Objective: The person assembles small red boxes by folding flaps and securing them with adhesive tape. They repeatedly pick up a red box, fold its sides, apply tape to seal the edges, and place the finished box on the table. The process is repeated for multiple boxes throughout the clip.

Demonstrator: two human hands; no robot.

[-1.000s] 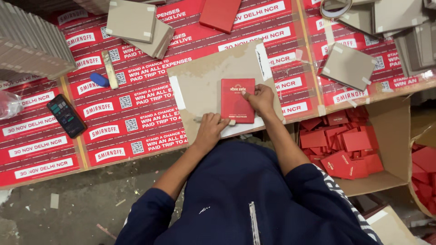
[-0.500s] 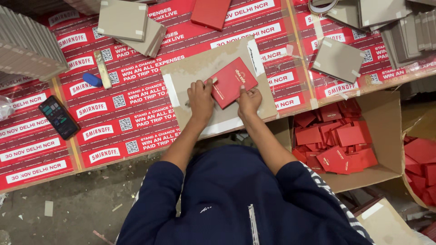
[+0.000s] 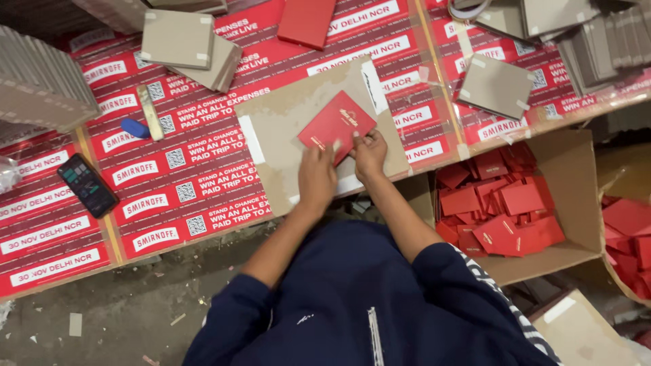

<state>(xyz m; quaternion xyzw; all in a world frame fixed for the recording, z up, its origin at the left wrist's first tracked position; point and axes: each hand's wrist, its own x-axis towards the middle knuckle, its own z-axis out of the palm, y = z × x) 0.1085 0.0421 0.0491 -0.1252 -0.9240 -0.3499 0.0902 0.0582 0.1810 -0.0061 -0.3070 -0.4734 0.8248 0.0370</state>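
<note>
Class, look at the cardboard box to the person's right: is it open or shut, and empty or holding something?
Open and part full. The cardboard box has no closed top, and a loose heap of red covers shows inside it.

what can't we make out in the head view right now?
- Underside of the red card: faces the brown board.
- Fingertips of left hand and right hand: the grip on the card's edge is too small to read.
- Box of red pieces: lower layers buried.
- Grey stack: cut by the left edge.
</note>
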